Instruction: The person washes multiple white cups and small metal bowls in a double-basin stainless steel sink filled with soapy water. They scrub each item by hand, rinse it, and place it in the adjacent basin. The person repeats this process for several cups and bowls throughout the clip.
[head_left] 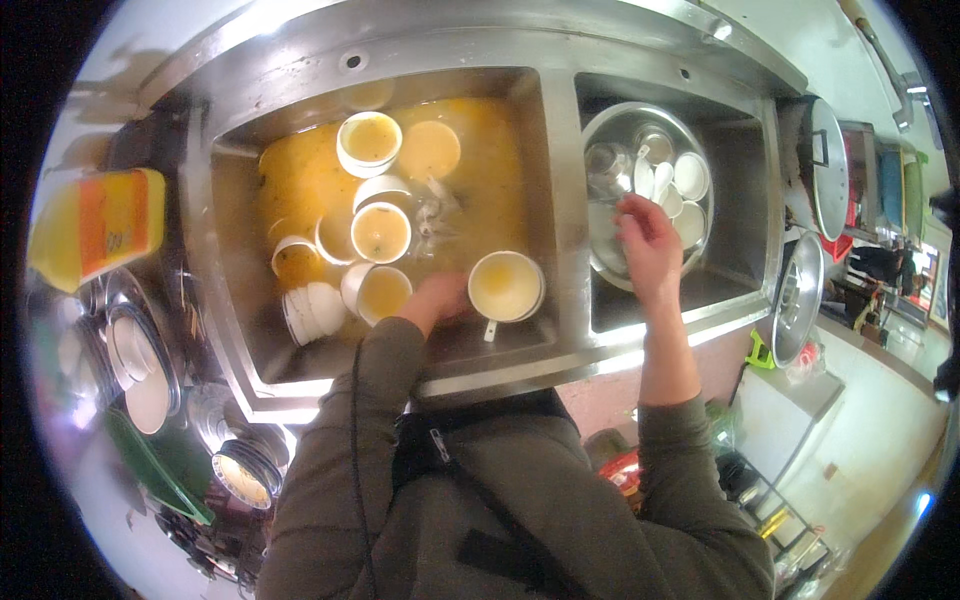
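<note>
My left hand (pixel 440 300) reaches into the left sink basin, next to a white bowl (pixel 505 285) with yellowish residue. Its fingers are mostly hidden in the murky water, so its grip does not show. A white spoon handle (pixel 490 330) sticks out below that bowl. Over a round metal basin (pixel 706 235) in the right sink is my right hand (pixel 652 240), fingers curled together; whatever they hold is hidden. White spoons (pixel 660 182), small white bowls (pixel 691 176) and a clear glass (pixel 606 166) lie in the basin near its fingertips.
Several white bowls (pixel 380 233) sit in the orange, cloudy water, with a stack of bowls (pixel 313 312) at the near left. A yellow jug (pixel 98 225) stands left of the sink. Stacked dishes (pixel 145 370) are below it. A metal lid (pixel 798 298) leans at the right.
</note>
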